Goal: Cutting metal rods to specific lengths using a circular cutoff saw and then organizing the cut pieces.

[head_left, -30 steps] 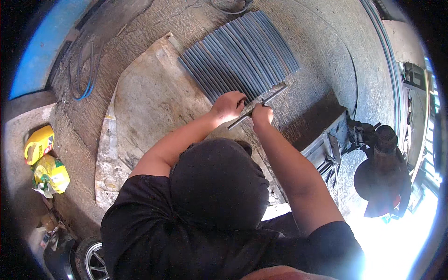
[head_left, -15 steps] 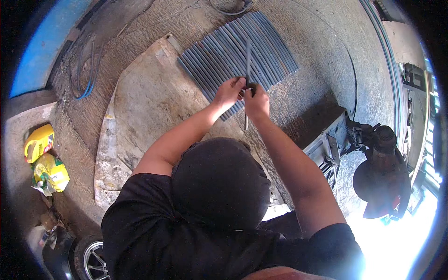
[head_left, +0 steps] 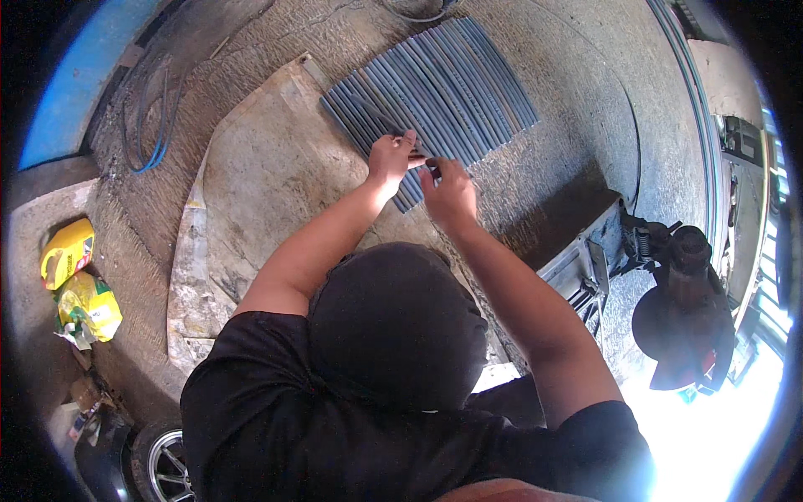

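Observation:
Many grey metal rods lie side by side in a slanting row on the floor ahead of me. My left hand is over the row's near left part, its fingers closed on a loose metal rod that slants up and to the left. Close beside it on the right, my right hand has its fingers bent around the same rod's nearer part. The fingers partly hide the rod, and its far portion is blurred against the row.
A worn pale sheet lies left of the rods. At right stands a dark cut-off saw with a metal base. A yellow jug, a yellow bag, a wheel and a looped blue hose are at left.
The held rod has swung from nearly upright in the picture to a slant toward the upper left. My left hand has shifted slightly left, and my right hand slightly left too.

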`<control>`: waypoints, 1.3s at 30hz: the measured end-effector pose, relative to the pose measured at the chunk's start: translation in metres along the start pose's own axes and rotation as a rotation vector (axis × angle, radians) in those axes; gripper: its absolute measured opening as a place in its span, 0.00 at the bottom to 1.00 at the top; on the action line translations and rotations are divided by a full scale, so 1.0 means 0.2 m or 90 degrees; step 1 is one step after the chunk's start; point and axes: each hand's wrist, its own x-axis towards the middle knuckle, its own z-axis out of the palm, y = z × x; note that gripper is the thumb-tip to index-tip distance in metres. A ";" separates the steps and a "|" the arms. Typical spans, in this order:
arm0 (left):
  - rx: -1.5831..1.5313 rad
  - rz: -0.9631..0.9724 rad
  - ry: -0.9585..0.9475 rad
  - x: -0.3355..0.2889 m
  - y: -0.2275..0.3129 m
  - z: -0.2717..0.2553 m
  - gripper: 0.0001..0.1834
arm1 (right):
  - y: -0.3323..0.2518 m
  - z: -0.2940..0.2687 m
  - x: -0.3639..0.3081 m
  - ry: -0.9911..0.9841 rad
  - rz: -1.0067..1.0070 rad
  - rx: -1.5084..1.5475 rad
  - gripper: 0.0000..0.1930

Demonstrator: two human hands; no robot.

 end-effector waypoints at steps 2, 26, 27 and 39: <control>-0.013 -0.031 -0.016 0.00 -0.03 0.02 0.18 | -0.04 0.01 0.02 -0.040 0.197 0.078 0.18; 0.112 0.168 -0.660 -0.62 0.62 1.50 0.13 | -0.17 -1.46 -0.36 0.603 0.232 1.068 0.11; 0.118 0.174 -0.658 -0.68 0.65 1.54 0.13 | -0.19 -1.51 -0.41 0.608 0.210 1.081 0.11; 0.446 0.085 -0.551 -1.16 0.58 1.76 0.16 | 0.18 -1.51 -0.71 0.591 0.248 1.268 0.11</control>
